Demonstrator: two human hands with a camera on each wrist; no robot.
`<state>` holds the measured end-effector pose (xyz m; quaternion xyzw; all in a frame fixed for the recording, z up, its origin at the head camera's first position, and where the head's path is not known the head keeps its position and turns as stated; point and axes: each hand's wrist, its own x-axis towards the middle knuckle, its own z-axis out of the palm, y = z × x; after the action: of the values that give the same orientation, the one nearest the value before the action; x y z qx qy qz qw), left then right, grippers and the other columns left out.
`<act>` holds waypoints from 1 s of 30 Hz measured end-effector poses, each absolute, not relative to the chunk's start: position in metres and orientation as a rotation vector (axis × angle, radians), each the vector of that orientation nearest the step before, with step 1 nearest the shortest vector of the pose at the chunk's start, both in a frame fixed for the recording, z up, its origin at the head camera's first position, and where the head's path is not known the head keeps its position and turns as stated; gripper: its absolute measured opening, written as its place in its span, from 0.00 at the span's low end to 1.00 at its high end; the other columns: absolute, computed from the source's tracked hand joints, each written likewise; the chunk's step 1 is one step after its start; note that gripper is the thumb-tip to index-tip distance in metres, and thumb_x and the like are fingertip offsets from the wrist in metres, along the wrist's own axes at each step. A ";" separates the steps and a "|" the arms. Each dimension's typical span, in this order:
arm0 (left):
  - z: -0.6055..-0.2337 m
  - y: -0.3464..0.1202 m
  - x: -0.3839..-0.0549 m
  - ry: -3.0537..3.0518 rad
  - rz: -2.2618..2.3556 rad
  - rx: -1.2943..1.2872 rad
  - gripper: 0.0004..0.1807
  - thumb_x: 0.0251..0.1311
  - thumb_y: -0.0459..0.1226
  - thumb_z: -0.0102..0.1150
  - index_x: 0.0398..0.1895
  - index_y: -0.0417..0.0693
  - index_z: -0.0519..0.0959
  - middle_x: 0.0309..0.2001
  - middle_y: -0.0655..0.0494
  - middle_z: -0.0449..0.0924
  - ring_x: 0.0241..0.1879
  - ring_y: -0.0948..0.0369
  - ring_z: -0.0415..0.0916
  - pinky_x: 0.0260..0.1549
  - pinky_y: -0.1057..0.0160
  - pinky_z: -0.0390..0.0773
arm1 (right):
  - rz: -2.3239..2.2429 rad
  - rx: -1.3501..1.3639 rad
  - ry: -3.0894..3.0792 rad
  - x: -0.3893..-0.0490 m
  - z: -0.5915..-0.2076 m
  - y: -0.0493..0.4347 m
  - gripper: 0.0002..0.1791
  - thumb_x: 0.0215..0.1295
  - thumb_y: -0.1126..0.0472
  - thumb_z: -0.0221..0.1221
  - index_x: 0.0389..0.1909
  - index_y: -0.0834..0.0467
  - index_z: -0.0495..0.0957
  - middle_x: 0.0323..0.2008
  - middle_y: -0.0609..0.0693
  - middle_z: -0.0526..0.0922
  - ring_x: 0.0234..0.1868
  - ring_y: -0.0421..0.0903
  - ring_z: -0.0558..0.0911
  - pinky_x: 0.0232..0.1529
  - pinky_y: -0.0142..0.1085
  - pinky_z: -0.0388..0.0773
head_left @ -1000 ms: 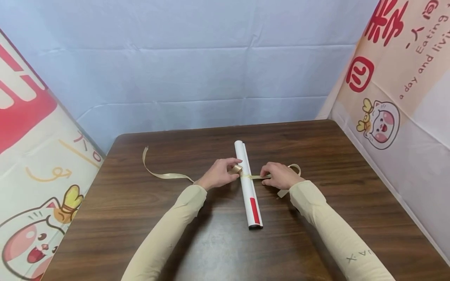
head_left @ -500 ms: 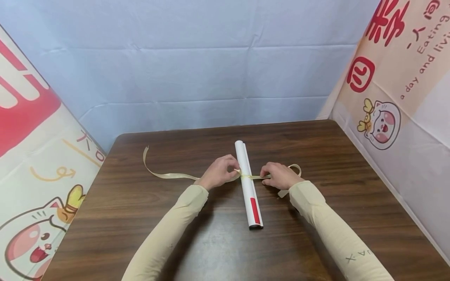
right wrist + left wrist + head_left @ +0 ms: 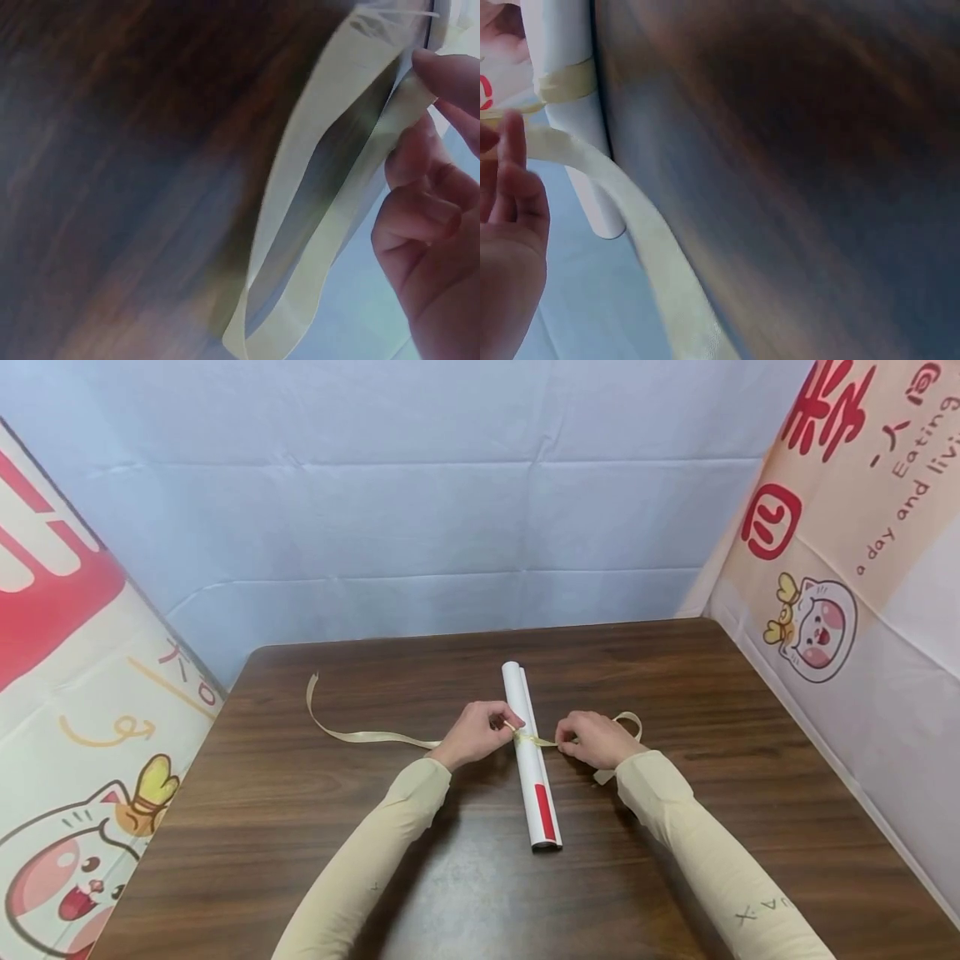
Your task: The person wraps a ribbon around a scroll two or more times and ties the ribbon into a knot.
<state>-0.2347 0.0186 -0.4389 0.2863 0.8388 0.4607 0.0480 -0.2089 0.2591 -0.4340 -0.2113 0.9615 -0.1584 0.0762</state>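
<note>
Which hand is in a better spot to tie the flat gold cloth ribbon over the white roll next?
Probably the left hand: it is nearest the spot where the flat gold cloth ribbon crosses the white roll. The right hand pinches the ribbon farther off, beside the roll.

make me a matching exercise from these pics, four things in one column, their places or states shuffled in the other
Column 1
1. left hand
2. right hand
3. ribbon
4. red patch

Column 2
A. pale gold, wrapped round the middle of the white roll
B. pinching at the roll's left side
C. on the roll, toward the end nearest the person
D. pinching to the right of the roll

Pairs: 1-B, 2-D, 3-A, 4-C
</note>
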 end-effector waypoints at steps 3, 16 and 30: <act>-0.440 0.019 -0.234 2.516 1.429 0.820 0.07 0.56 0.28 0.57 0.34 0.43 0.83 0.32 0.51 0.85 0.27 0.67 0.73 0.28 0.72 0.70 | -0.483 -0.650 2.898 -0.208 -0.433 0.260 0.04 0.62 0.59 0.62 0.29 0.47 0.80 0.32 0.45 0.77 0.32 0.43 0.74 0.37 0.40 0.72; -0.449 0.015 -0.236 2.462 1.501 0.603 0.04 0.56 0.32 0.65 0.34 0.41 0.85 0.29 0.49 0.85 0.26 0.61 0.81 0.27 0.69 0.79 | -0.509 -0.591 2.979 -0.206 -0.433 0.262 0.02 0.62 0.58 0.61 0.31 0.48 0.81 0.28 0.44 0.79 0.27 0.42 0.73 0.31 0.37 0.71; -0.446 0.020 -0.238 2.387 1.602 0.473 0.04 0.58 0.30 0.63 0.35 0.36 0.82 0.27 0.46 0.83 0.25 0.61 0.82 0.28 0.65 0.83 | -0.571 -0.472 2.989 -0.208 -0.427 0.263 0.05 0.65 0.56 0.58 0.35 0.52 0.81 0.23 0.45 0.79 0.21 0.41 0.71 0.24 0.34 0.68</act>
<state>-0.2379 0.0201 -0.4464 0.1612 0.8141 0.5462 0.1138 -0.2076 0.2634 -0.4274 -0.1531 0.9702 -0.1855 0.0313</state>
